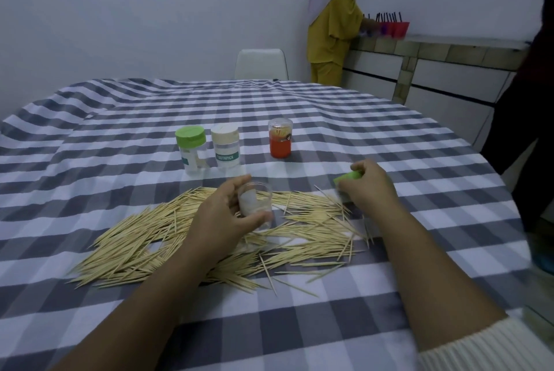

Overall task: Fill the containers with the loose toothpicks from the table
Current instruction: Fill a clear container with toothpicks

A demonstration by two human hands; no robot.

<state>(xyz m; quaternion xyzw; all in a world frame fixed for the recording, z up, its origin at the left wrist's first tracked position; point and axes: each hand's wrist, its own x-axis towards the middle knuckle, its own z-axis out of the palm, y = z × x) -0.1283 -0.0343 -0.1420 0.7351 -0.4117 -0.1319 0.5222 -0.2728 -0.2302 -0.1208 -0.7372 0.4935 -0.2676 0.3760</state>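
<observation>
Toothpicks [280, 133] inside orange container [280, 142]

- Dim, cool, bluish light; soft, faint shadows.
- Motion blur smears the right hand [370, 183] and the clear plastic container [256, 205] gripped by the left hand [223, 214].
- Wide-angle distortion curves the grey-and-white checked tablecloth [269, 107] toward the edges.
- Background slightly soft.

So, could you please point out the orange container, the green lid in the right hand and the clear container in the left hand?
orange container [280, 147], head view, on its orange lower body.
green lid [347, 176], head view, on its exposed end.
clear container [254, 205], head view, on its transparent side wall.
</observation>
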